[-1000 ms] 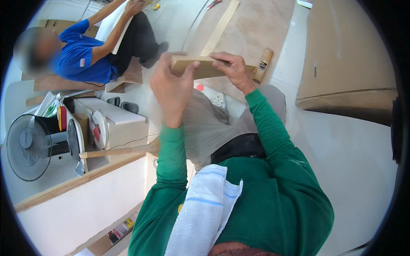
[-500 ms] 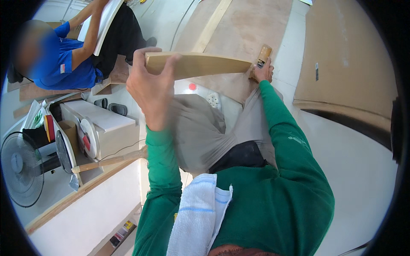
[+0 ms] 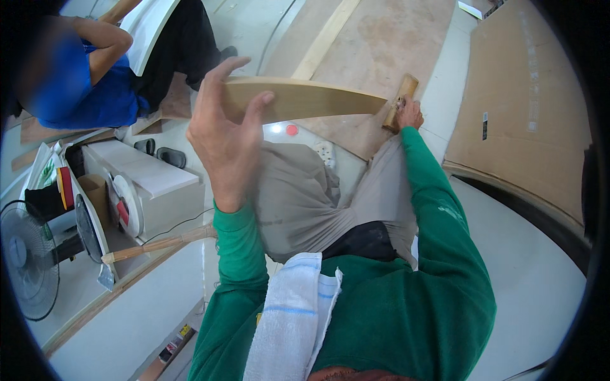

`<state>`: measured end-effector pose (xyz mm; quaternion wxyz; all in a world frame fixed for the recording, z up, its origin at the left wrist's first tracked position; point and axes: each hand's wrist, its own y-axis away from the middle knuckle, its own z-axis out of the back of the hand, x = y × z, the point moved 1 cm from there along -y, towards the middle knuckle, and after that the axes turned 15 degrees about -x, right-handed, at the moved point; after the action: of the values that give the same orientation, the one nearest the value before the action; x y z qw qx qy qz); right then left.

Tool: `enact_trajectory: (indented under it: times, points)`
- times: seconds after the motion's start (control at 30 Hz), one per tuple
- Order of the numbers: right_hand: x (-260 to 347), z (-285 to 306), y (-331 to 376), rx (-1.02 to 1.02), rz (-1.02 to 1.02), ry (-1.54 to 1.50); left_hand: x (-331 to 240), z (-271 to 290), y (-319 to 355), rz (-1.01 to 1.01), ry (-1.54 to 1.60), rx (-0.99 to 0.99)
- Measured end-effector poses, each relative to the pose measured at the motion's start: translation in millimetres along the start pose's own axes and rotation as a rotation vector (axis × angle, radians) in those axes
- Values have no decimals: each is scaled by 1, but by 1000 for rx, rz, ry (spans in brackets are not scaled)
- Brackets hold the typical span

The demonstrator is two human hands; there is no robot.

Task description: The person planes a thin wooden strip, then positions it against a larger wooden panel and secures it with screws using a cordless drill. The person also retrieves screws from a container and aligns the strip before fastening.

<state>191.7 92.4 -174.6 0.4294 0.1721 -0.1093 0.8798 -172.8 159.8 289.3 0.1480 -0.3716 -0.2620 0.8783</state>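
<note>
1. sanding looks to be the step in hand: the long pale wooden strip (image 3: 305, 100) is held up in front of the body, above the knees, while a small wooden block (image 3: 399, 101) is pressed against its far end.
2. left hand (image 3: 223, 136) is raised high, palm turned toward the camera, fingers (image 3: 257, 109) wrapped over the near end of the strip and thumb spread upward behind it; this is a firm grasp that steadies the piece.
3. right hand (image 3: 410, 115) is stretched well forward with the arm nearly straight, clenched round the lower part of the block where it meets the strip's far tip; the fingers themselves are mostly hidden, so the exact hold cannot be told.
4. strip runs nearly level from left to right, with a slight bow, clear of the floor and of the grey trousers (image 3: 305, 197) below it.
5. next move, as a judgement: the block would need to travel along the edge with even pressure while the left hand keeps the strip from twisting; too much force at the free tip could flex it.
6. nearby: a white power strip (image 3: 305, 141) on the floor beneath, a large plywood sheet (image 3: 381, 57) beyond, a white towel (image 3: 289, 317) over the shoulder, a hammer (image 3: 155, 246) by a white box at left, a fan (image 3: 25, 260) at far left, and another person in a blue shirt (image 3: 82, 95) seated well apart.
</note>
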Motion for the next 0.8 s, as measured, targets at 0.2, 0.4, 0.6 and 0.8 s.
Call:
enact_trajectory:
  times: [0.2,0.4,0.6,0.8]
  points:
    - [-14,10,-9,-55,74,-145,5,5,6,-79,100,-34]
    - [-10,74,-50,-528,-43,-621,-2,9,18,-46,128,-18]
    - [74,203,-19,-448,87,-711,-16,5,26,-69,150,6]
    - [184,273,100,-122,533,-1161,-36,1,31,-129,167,-2]
